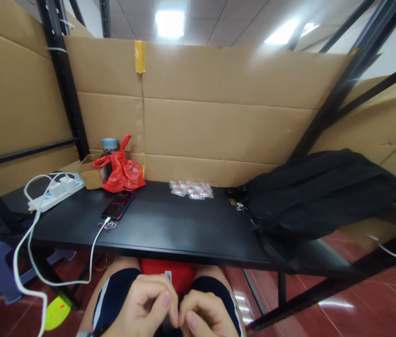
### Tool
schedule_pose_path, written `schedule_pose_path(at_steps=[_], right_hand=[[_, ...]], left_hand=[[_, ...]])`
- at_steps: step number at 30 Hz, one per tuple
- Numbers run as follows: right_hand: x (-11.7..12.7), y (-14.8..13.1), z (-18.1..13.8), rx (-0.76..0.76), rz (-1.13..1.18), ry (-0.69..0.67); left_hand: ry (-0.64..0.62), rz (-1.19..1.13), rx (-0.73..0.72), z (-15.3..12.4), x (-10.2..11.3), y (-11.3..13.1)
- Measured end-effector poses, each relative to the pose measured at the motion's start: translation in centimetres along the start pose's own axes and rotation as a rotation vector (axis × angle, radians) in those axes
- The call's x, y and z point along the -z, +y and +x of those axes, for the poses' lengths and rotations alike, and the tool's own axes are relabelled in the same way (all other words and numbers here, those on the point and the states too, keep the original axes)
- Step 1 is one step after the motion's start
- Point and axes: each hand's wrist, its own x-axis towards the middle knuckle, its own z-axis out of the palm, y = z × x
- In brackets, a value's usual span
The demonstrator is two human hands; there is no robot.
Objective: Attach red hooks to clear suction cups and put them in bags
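Note:
Low in the view, over the lap, my left hand and my right hand are close together, their fingertips almost meeting. Both have curled fingers with the thumbs bent in. Whatever they may hold is hidden or too small to name. Ahead of them lies the black tabletop, with several small clear plastic packets showing red bits near its back edge. A phone with a white charging cable plugged in rests at the left, with a small bunch of keys or charms beside it.
A red plastic bag, a small cardboard box and a blue-lidded jar stand at back left, near a white power strip. A black backpack covers the right end. Cardboard panels and black metal posts surround the table.

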Motion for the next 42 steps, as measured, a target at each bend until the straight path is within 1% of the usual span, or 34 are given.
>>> schedule_pose_path(at_steps=[4, 8, 12, 14, 15, 17, 19, 21, 23, 25, 27, 30, 34, 39, 42], right_hand=[[-0.3, 0.0, 0.3, -0.056, 0.106, 0.102], [-0.2, 0.0, 0.4, -0.11, 0.174, 0.188], [0.2, -0.2, 0.3, -0.112, 0.083, 0.29], [0.3, -0.4, 0.3, -0.11, 0.017, 0.324], [0.3, -0.5, 0.4, -0.112, -0.004, 0.313], [0.2, -0.5, 0.5, -0.12, -0.018, 0.243], [-0.1, -0.5, 0.7, -0.122, -0.003, 0.157], [-0.3, -0.3, 0.7, -0.12, 0.027, 0.105], [-0.4, -0.3, 0.7, -0.123, 0.065, 0.094], [-0.4, -0.3, 0.7, -0.135, 0.095, 0.101], [-0.3, -0.4, 0.7, -0.142, 0.111, 0.116], [-0.3, -0.6, 0.7, -0.138, 0.094, 0.116], [-0.4, -0.5, 0.7, -0.129, 0.058, 0.078], [-0.3, 0.0, 0.5, -0.116, 0.042, 0.068], [-0.3, -0.1, 0.3, -0.121, 0.027, 0.055]], left_hand=[[0.108, -0.183, 0.076, -0.2, -0.1, -0.3], [0.179, -0.292, 0.052, -0.4, -0.3, -1.3], [0.201, -0.306, 0.049, -0.5, -0.4, -1.4], [0.189, -0.298, 0.058, -0.5, -0.3, -1.3], [0.175, -0.286, 0.06, -0.6, -0.1, -1.3], [0.16, -0.235, 0.065, -0.9, 0.1, -1.4], [0.175, -0.167, 0.097, -1.1, 0.3, -1.7], [0.185, -0.149, 0.14, -1.1, 0.4, -1.7], [0.18, -0.19, 0.15, -0.9, 0.4, -1.4], [0.178, -0.213, 0.103, -0.4, 0.3, -0.9], [0.178, -0.172, 0.041, 0.0, 0.2, -0.6], [0.127, -0.094, -0.021, 0.2, 0.1, -0.5], [0.042, -0.068, -0.071, 0.0, 0.0, -0.5], [-0.013, -0.006, -0.057, 0.2, 0.3, 0.6], [0.001, 0.03, -0.085, 0.3, 0.4, 0.8]])
